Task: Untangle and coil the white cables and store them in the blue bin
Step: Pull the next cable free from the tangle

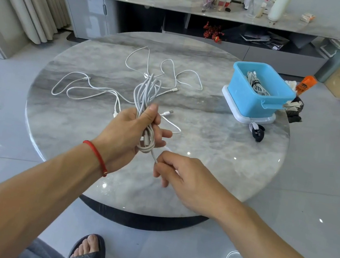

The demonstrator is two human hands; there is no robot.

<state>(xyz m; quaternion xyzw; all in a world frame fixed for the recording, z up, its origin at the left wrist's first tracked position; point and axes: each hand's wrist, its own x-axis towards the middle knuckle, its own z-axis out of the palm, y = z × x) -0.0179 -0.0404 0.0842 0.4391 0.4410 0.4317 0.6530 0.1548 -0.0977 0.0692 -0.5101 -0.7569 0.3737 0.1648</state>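
I am holding a coil [146,101] of white cable upright in my left hand [129,131], thumb pressing on the front of the loops and the other fingers curling round them, so the turns are staying bunched instead of springing apart. My right hand [180,172] is working just below it, its fingers pinching the tail of that cable where it is leaving the bottom of the coil; I judge I am feeding the loose end in for another turn, or getting ready to wrap it round the bundle. Both hands are hovering over the near half of the round marble surface [215,157], clear of it, which is giving the loops room to hang. More white cable [95,91] is lying loose and looped on the surface behind my left hand, and some of it may be running into the coil; I cannot tell how many separate cables are there. The bin [255,97] is sitting on a white base at the right side of the surface, well apart from my hands, and it is already holding one tied bundle [256,84], so I am judging the job as partly done, with this coil going there when it is finished.
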